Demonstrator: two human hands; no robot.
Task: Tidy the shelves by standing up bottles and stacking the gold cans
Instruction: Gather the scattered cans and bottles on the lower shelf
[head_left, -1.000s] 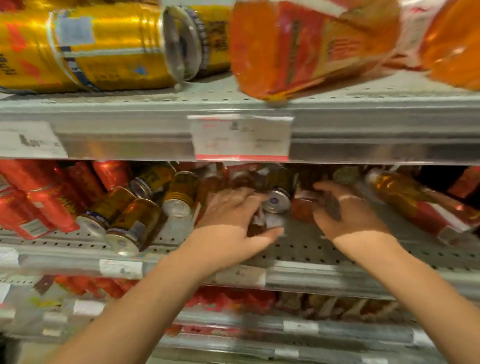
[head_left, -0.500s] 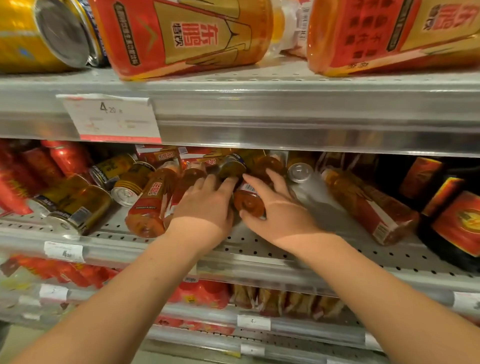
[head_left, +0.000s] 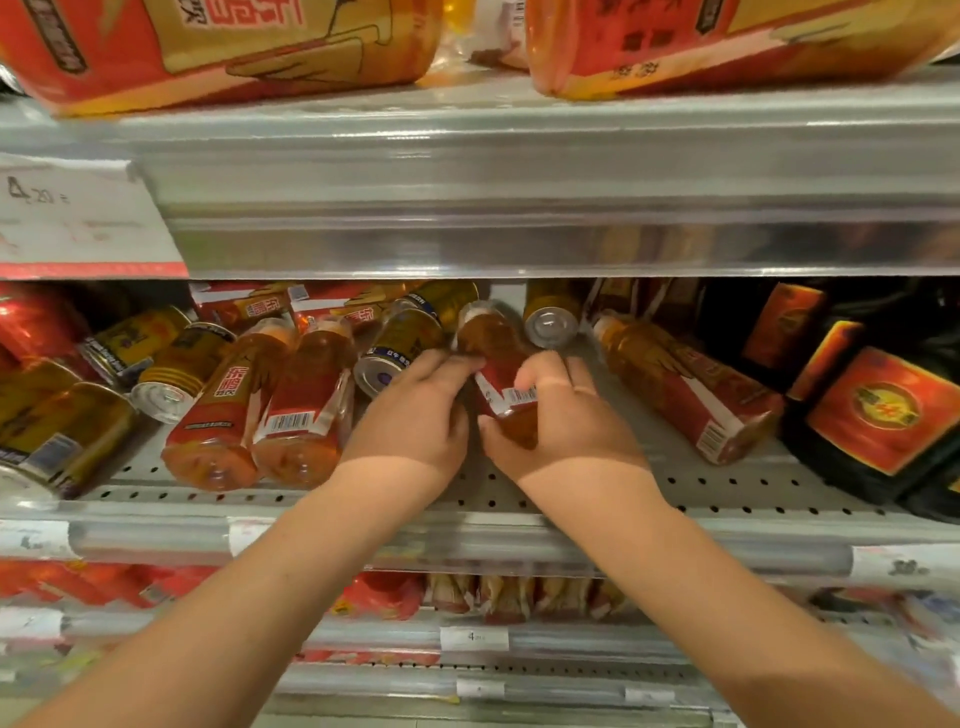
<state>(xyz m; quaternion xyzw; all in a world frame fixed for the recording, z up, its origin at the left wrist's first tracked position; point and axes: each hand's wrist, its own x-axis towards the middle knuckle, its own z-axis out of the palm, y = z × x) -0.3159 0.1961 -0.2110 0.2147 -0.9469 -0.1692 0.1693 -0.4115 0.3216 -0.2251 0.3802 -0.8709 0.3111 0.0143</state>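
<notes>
On the middle shelf (head_left: 727, 486) both my hands hold one small amber bottle with a red label (head_left: 498, 358), which lies tilted with its cap toward the back. My left hand (head_left: 415, 415) grips its left side and my right hand (head_left: 561, 421) curls round its lower right. Two more bottles (head_left: 260, 405) lie on their sides to the left, and another bottle (head_left: 680, 384) lies to the right. Gold cans lie tipped over: one can (head_left: 395, 348) just behind my left hand, one can (head_left: 550, 317) at the back, and several gold cans (head_left: 104, 384) at the far left.
Dark bottles with red-gold labels (head_left: 878, 410) stand at the right end of the shelf. Large orange bottles (head_left: 223, 47) lie on the upper shelf, whose edge (head_left: 519, 208) overhangs close above my hands. A price tag (head_left: 78, 218) hangs at the left. Lower shelves hold red packs.
The view has shifted right and closer. Both hands have closed in on the one amber bottle and now grip it between them.
</notes>
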